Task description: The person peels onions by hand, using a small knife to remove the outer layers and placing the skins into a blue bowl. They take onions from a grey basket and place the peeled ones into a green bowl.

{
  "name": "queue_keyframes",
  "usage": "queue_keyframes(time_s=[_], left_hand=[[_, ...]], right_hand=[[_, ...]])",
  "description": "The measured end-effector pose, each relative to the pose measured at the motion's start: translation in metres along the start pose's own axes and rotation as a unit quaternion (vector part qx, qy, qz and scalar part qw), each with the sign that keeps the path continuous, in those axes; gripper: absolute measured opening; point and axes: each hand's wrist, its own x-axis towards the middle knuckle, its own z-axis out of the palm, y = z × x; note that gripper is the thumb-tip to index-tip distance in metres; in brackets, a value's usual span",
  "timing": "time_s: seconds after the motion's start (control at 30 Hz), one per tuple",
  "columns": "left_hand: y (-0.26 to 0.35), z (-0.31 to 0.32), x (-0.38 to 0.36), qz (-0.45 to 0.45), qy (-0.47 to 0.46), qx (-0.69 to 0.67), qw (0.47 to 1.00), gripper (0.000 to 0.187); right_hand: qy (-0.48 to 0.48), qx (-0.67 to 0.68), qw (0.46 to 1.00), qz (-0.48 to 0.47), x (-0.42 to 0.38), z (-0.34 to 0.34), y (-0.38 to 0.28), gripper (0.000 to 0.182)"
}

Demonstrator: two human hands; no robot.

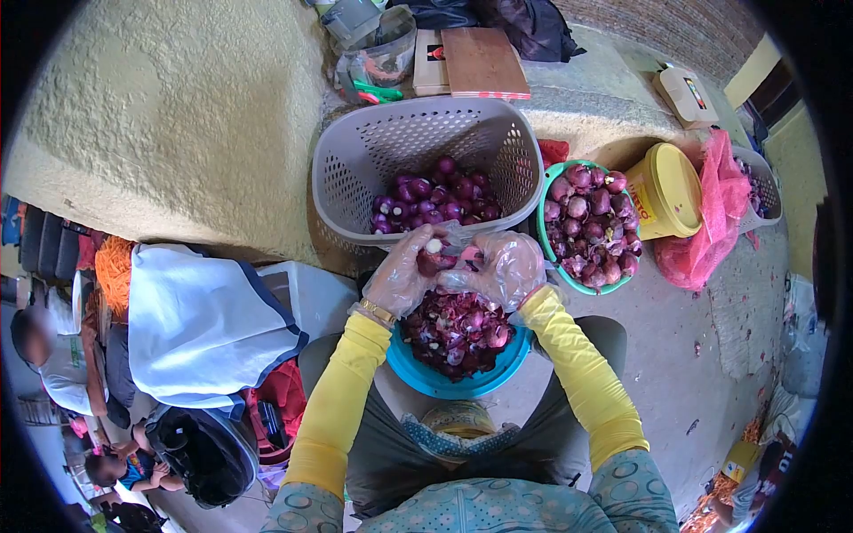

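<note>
Held onion [434, 258]: at the fingers of the left hand [397, 277], on that hand's inner side, facing the right hand [508, 269]. Dark red-purple body, with a round pale spot at the end away from the wearer. That pale end points up and outward. Long axis not readable; the bulb looks roughly round and is partly covered by fingers and glove film.

Left hand: thin clear glove, fingers bent around the onion, grasping it; opening about the width of the bulb. Gold-coloured watch [378, 311] at the wrist, above a yellow sleeve [336, 400].

Right hand: clear glove also, just beside the onion, thumb side turned toward it, fingers curled inward. A small reddish piece [472, 258] shows at its inner side. Cannot tell whether this hand is closed on the piece, or whether it touches the onion.

Nearer the wearer, just below both hands: blue basin [459, 388] heaped with red-purple onion skins [455, 330], pale bits mixed in.

Beyond the hands: grey perforated basket [522, 182] holding smooth, glossy purple onions [437, 197].

To the right of the right hand: green basin [543, 222] full of onions with duller, papery skins [593, 226]. Farther right, yellow bucket [677, 191] and pink mesh bag [718, 200].

To the left of the left hand, well apart: white cloth with dark edging [200, 306].
</note>
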Motion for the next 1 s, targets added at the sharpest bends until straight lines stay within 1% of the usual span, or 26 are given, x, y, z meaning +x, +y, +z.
queue_keyframes(time_s=[0.13, 0.2, 0.4, 0.5, 0.6, 0.73, 0.8, 0.93, 1.0], left_hand=[[0.002, -0.001, -0.001, -0.014, 0.002, -0.001, 1.000, 0.036], [0.003, -0.003, -0.002, -0.036, -0.007, -0.004, 0.999, 0.037], [0.004, 0.006, -0.005, -0.023, 0.014, -0.005, 1.000, 0.037], [0.005, 0.009, -0.005, -0.036, 0.005, -0.013, 0.999, 0.037], [0.007, 0.013, -0.008, -0.028, 0.006, -0.007, 1.000, 0.036], [0.003, 0.005, -0.004, -0.032, 0.011, -0.008, 0.999, 0.036], [0.004, 0.006, -0.004, -0.033, 0.002, -0.015, 0.999, 0.036], [0.007, 0.016, -0.008, -0.029, 0.025, -0.010, 0.999, 0.036], [0.005, 0.012, -0.006, -0.033, 0.027, -0.013, 0.999, 0.035]], right_hand=[[-0.011, -0.023, 1.000, 0.003, 0.001, 0.002, 0.003, 0.067], [-0.003, -0.027, 1.000, -0.014, 0.001, 0.005, 0.006, 0.068], [-0.035, -0.025, 0.999, 0.000, 0.001, 0.000, 0.001, 0.067], [-0.008, -0.006, 1.000, 0.006, 0.001, 0.005, 0.004, 0.069], [-0.012, 0.016, 1.000, 0.008, 0.000, 0.005, 0.005, 0.069], [-0.005, 0.000, 1.000, 0.005, 0.000, 0.006, 0.005, 0.070], [-0.022, -0.013, 1.000, 0.000, 0.001, 0.003, 0.003, 0.063], [-0.018, -0.008, 1.000, -0.005, 0.000, 0.002, 0.003, 0.061], [-0.021, 0.006, 1.000, 0.006, 0.001, 0.002, 0.003, 0.071]])
